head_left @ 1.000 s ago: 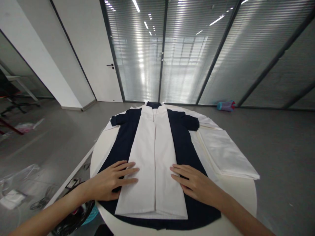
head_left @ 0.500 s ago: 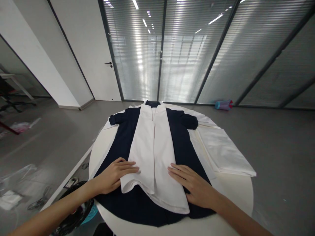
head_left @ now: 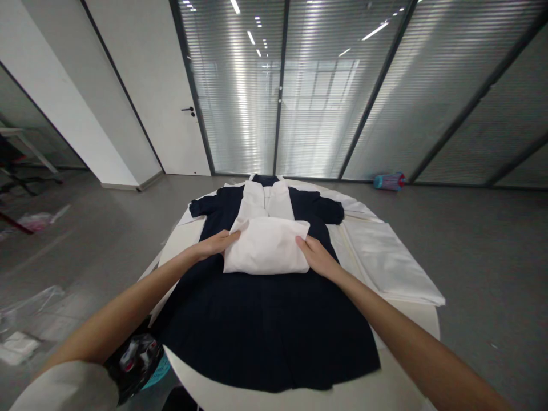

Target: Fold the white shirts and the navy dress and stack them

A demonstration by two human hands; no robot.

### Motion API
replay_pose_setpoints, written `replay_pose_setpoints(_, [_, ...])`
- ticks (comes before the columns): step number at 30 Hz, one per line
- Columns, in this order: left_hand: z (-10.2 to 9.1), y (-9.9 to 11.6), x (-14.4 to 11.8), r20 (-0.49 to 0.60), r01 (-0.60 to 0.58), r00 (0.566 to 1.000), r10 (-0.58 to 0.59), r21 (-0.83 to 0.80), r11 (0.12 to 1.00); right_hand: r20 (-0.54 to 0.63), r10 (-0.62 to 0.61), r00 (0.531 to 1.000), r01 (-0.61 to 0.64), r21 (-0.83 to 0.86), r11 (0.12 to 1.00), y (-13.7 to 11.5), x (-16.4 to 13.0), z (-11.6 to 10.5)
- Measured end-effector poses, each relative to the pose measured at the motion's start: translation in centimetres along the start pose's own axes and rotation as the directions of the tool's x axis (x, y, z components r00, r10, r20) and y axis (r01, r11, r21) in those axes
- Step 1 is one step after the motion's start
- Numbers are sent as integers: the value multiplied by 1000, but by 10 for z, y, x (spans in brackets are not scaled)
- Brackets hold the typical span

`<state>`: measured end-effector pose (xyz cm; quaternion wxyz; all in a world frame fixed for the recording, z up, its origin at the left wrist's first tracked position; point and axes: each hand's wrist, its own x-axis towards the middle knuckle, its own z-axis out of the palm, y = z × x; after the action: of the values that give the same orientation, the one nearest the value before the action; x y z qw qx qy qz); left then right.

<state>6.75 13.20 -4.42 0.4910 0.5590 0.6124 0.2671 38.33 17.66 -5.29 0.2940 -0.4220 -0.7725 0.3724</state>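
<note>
A white garment [head_left: 268,248] lies lengthwise on a dark navy short-sleeved garment [head_left: 265,325], its lower part doubled up over its upper part. My left hand [head_left: 220,242] grips the left edge of the doubled white cloth, thumb on top. At the opposite edge, my right hand [head_left: 314,254] pinches the cloth the same way, fingers partly hidden beneath it. The navy garment is spread flat, with its collar [head_left: 265,180] at the far end and its hem near me.
Beneath everything is a round white table [head_left: 411,325]. Folded white cloth [head_left: 394,262] lies on its right side. A bin with a black liner [head_left: 137,354] stands on the floor at lower left. A blue and pink basket [head_left: 389,181] lies by the glass partition.
Both hands have moved away from me and closed on the white garment's lower part, which is now folded upward. More of the navy garment's lower front shows.
</note>
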Motion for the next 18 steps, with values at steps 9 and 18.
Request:
replay_pose_setpoints(9, [1, -25, 31, -35, 119, 992, -125, -132, 984, 195, 162, 967, -220, 324, 920, 28, -4, -2])
replay_pose_setpoints(18, [8, -19, 37, -182, 150, 973, -141, 34, 988, -41, 254, 966, -256, -60, 965, 22, -6, 17])
